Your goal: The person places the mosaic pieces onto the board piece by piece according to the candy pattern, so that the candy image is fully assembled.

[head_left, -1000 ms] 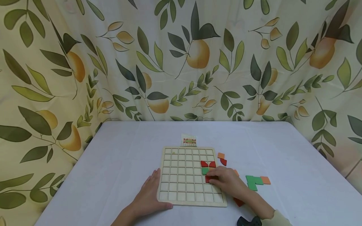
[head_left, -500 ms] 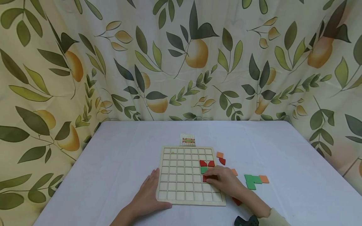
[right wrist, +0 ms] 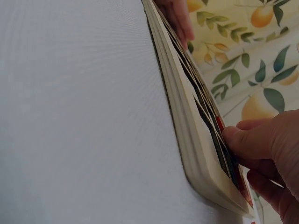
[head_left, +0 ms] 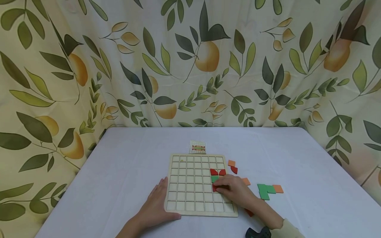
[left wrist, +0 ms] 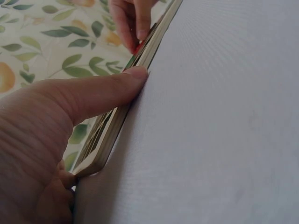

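A wooden grid board (head_left: 190,197) lies on the white table. My left hand (head_left: 153,205) rests against its left side with fingers stretched along the edge; its thumb (left wrist: 107,91) lies on the front rim. Over the board's right part, my right hand (head_left: 238,190) pinches a red tile (head_left: 214,188) low on the grid, just below a green tile (head_left: 214,179). In the right wrist view the thumb touches the red tile (right wrist: 220,122). Two red tiles with curved edges (head_left: 222,172) sit above the green one. My right hand hides some neighbouring cells.
Behind the board stands a small pattern card (head_left: 197,147). Loose to the right are an orange tile (head_left: 231,163), a curved red tile (head_left: 234,170), green tiles (head_left: 263,191) and another orange tile (head_left: 277,188). A dark device (head_left: 258,232) is by the right sleeve. A leaf-patterned curtain (head_left: 190,66) hangs behind.
My right hand has slid the red tile a little to the left, under the green tile. My left hand has stayed at the board's edge. The whole head view shifted slightly.
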A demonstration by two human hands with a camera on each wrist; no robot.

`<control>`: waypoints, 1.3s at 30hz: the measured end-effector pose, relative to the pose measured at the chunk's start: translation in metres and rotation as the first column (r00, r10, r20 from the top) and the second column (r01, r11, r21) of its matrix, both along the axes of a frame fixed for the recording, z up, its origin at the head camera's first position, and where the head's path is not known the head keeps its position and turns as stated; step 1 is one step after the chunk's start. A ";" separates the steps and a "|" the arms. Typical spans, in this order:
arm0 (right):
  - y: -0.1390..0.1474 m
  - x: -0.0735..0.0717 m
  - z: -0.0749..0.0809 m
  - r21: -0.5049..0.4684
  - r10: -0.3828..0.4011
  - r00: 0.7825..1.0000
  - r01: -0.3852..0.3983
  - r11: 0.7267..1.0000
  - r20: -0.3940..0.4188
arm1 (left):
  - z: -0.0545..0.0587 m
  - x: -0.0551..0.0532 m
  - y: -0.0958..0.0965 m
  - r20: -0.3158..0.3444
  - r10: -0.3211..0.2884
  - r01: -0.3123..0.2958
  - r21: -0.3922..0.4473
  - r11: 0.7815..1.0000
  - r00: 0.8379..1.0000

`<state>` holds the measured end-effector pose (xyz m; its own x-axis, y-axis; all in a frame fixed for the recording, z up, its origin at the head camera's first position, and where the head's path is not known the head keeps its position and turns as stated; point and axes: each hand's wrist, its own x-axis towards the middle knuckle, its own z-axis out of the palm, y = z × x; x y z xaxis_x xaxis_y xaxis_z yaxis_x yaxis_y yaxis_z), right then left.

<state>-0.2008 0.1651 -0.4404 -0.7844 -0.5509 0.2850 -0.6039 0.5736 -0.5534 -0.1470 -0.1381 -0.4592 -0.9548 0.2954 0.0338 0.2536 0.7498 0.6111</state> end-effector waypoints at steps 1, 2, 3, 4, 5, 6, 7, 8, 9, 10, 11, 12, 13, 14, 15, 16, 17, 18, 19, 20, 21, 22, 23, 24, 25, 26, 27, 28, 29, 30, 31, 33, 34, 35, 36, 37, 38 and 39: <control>0.000 0.000 0.000 -0.001 0.000 1.000 0.000 1.000 0.001 | 0.000 0.000 0.000 -0.002 -0.002 0.002 0.001 1.000 1.000; 0.000 0.000 0.000 -0.002 0.001 1.000 -0.001 1.000 -0.001 | 0.000 0.000 0.000 -0.004 -0.004 0.004 0.003 1.000 1.000; 0.000 0.000 0.000 -0.005 0.002 1.000 -0.002 1.000 -0.003 | 0.000 0.000 0.000 -0.003 -0.004 0.004 0.004 1.000 1.000; 0.000 0.000 0.000 -0.004 0.001 1.000 -0.001 1.000 -0.008 | 0.000 -0.001 0.000 -0.003 -0.005 0.005 0.004 1.000 1.000; 0.000 -0.001 0.000 0.003 -0.005 1.000 0.005 1.000 -0.012 | 0.001 -0.001 0.000 0.000 -0.004 0.004 0.005 1.000 1.000; 0.001 -0.001 0.001 0.012 -0.016 1.000 0.016 1.000 -0.019 | 0.001 0.000 0.000 0.004 -0.003 0.003 0.004 1.000 1.000; 0.001 -0.001 0.001 0.026 -0.026 0.999 0.027 0.999 -0.032 | 0.001 0.000 0.000 0.006 -0.004 0.004 0.007 1.000 1.000; 0.003 -0.002 0.001 0.037 -0.037 0.998 0.038 0.999 -0.044 | 0.001 0.000 0.000 0.008 -0.003 0.003 0.008 1.000 1.000; 0.004 -0.003 0.002 0.041 -0.050 0.998 0.052 0.998 -0.049 | 0.002 0.000 0.000 0.010 -0.003 0.003 0.009 1.000 1.000; 0.006 -0.004 0.003 0.047 -0.064 0.996 0.066 0.997 -0.059 | 0.002 0.000 0.000 0.010 -0.005 0.005 0.010 1.000 1.000; 0.008 -0.005 0.003 0.050 -0.079 0.995 0.083 0.995 -0.067 | 0.002 -0.001 0.001 0.010 -0.007 0.007 0.012 1.000 1.000; 0.010 -0.007 0.002 0.046 -0.090 0.993 0.094 0.995 -0.072 | 0.002 -0.001 0.001 0.009 -0.008 0.008 0.011 1.000 1.000; 0.013 -0.009 0.002 0.038 -0.097 0.992 0.100 0.994 -0.075 | 0.002 -0.001 0.001 0.008 -0.009 0.009 0.011 1.000 1.000; 0.016 -0.011 0.001 0.026 -0.108 0.992 0.110 0.994 -0.073 | 0.001 -0.001 0.001 0.008 -0.008 0.008 0.009 1.000 1.000; 0.018 -0.012 0.000 0.014 -0.119 0.990 0.120 0.993 -0.075 | 0.001 -0.001 0.001 0.008 -0.007 0.007 0.010 1.000 1.000; 0.021 -0.014 -0.001 0.008 -0.130 0.989 0.131 0.991 -0.077 | 0.001 -0.001 0.001 0.007 -0.006 0.006 0.007 1.000 1.000; 0.023 -0.016 -0.002 -0.002 -0.142 0.987 0.142 0.990 -0.073 | 0.001 -0.001 0.001 0.007 -0.004 0.004 0.005 1.000 1.000; 0.025 -0.018 -0.002 -0.012 -0.155 0.986 0.154 0.988 -0.065 | 0.000 -0.001 0.001 0.007 -0.002 0.002 0.004 1.000 1.000; 0.027 -0.019 -0.003 -0.021 -0.168 0.984 0.167 0.986 -0.060 | 0.000 -0.001 0.001 0.007 -0.001 0.001 0.002 1.000 1.000; 0.029 -0.021 -0.003 -0.030 -0.183 0.982 0.182 0.983 -0.055 | 0.000 0.000 0.001 0.008 0.000 0.000 0.002 1.000 1.000; 0.030 -0.022 -0.004 -0.035 -0.196 0.979 0.194 0.980 -0.053 | 0.000 0.000 0.001 0.008 0.000 0.000 0.003 1.000 1.000; 0.031 -0.023 -0.004 -0.041 -0.210 0.977 0.208 0.977 -0.047 | 0.000 0.000 0.001 0.009 0.000 0.000 0.002 1.000 1.000; 0.032 -0.025 -0.005 -0.042 -0.224 0.974 0.222 0.974 -0.045 | 0.000 0.000 0.001 0.010 0.001 -0.001 0.004 1.000 1.000; 0.033 -0.026 -0.005 -0.044 -0.237 0.971 0.235 0.971 -0.042 | 0.000 0.000 0.001 0.010 0.001 -0.001 0.004 1.000 1.000; 0.034 -0.028 -0.005 -0.044 -0.250 0.967 0.248 0.968 -0.044 | 0.000 0.000 0.001 0.010 0.000 0.000 0.006 1.000 1.000; 0.034 -0.029 -0.005 -0.046 -0.262 0.964 0.260 0.964 -0.046 | 0.000 0.000 0.001 0.010 0.000 0.000 0.007 1.000 1.000; 0.035 -0.030 -0.005 -0.045 -0.277 0.960 0.275 0.960 -0.045 | 0.000 -0.001 0.001 0.011 0.001 -0.001 0.007 1.000 1.000; 0.035 -0.031 -0.005 -0.048 -0.295 0.955 0.293 0.955 -0.036 | 0.000 -0.001 0.001 0.012 0.001 -0.002 0.005 1.000 1.000; 0.036 -0.032 -0.005 -0.047 -0.311 0.950 0.310 0.950 -0.028 | 0.000 -0.001 0.001 0.011 0.002 -0.002 0.003 1.000 1.000; 0.036 -0.033 -0.005 -0.049 -0.327 0.945 0.326 0.944 -0.014 | 0.000 -0.001 0.001 0.011 0.001 -0.001 0.001 1.000 1.000; 0.036 -0.034 -0.004 -0.046 -0.345 0.939 0.344 0.938 0.002 | 0.000 -0.001 0.001 0.011 0.000 0.000 0.000 1.000 1.000; 0.037 -0.036 -0.004 -0.041 -0.377 0.925 0.379 0.925 0.041 | 0.001 -0.001 0.001 0.007 -0.002 0.002 -0.002 1.000 1.000; 0.037 -0.037 -0.003 -0.039 -0.390 0.919 0.393 0.919 0.059 | 0.001 -0.001 0.001 0.005 -0.003 0.003 -0.002 1.000 1.000; 0.038 -0.038 -0.002 -0.037 -0.399 0.914 0.403 0.915 0.078 | 0.001 -0.001 0.001 0.002 -0.005 0.005 -0.002 1.000 1.000; 0.038 -0.039 -0.002 -0.035 -0.409 0.907 0.414 0.910 0.099 | 0.001 -0.001 0.000 -0.001 -0.006 0.006 0.000 1.000 1.000; 0.039 -0.040 -0.001 -0.032 -0.418 0.901 0.424 0.905 0.117 | 0.001 0.000 0.000 -0.003 -0.007 0.007 0.001 1.000 1.000; 0.039 -0.041 0.000 -0.029 -0.426 0.895 0.434 0.901 0.134 | 0.001 0.000 0.000 -0.005 -0.007 0.007 0.002 1.000 1.000; 0.040 -0.042 0.000 -0.027 -0.433 0.889 0.441 0.897 0.150 | 0.001 0.000 0.000 -0.006 -0.006 0.006 0.003 1.000 1.000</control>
